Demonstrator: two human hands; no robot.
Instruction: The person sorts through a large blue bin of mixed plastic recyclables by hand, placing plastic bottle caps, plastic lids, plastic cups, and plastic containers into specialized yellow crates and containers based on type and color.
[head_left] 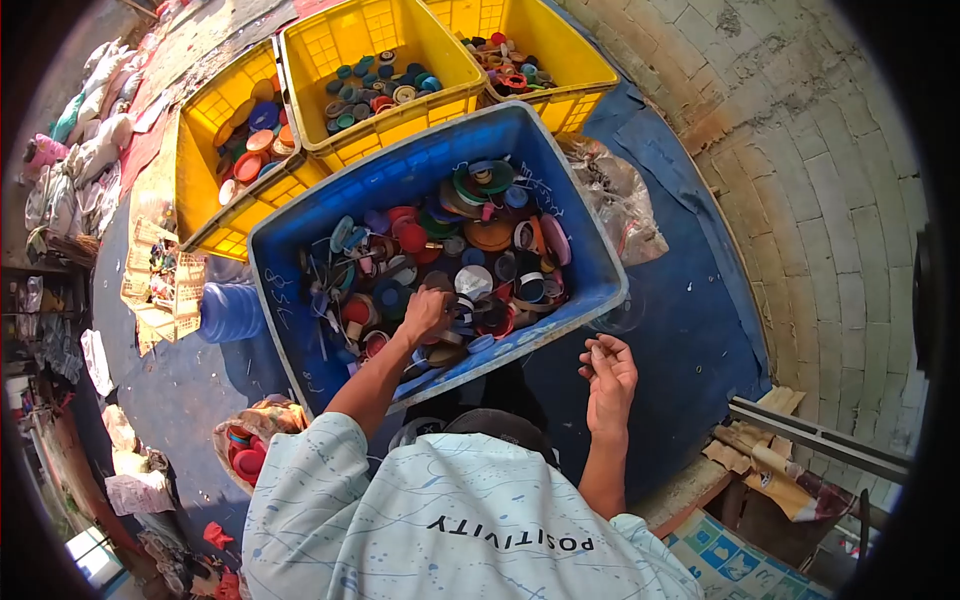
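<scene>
Clock face laid on the blue crate (pixel 590 265), twelve directly away from the wearer. I note the left hand (pixel 428 317) inside it, a little past six o'clock from the centre, back of the hand uppermost and fingertips down among the mixed plastic caps and lids; from above I cannot tell how far they are open or whether they hold a cap. Right hand (pixel 608 378): outside the rim at four o'clock, raised, fingers loosely curled with thumb close; I cannot tell if something small sits between the tips. Nearest the left fingers, at two o'clock from them, lies a round white cap (pixel 473 282); a broad orange lid (pixel 488 236) lies farther off at one. Three yellow crates (pixel 370 30) with more caps stand between ten and one. My judgement on handling: grip one cap by its edge, thumb opposed to two fingers, and lift steeply, since overlapping lids may snag or slide. Keeping the forearm clear of the near rim should help; a turned wrist would show me the contents better.
</scene>
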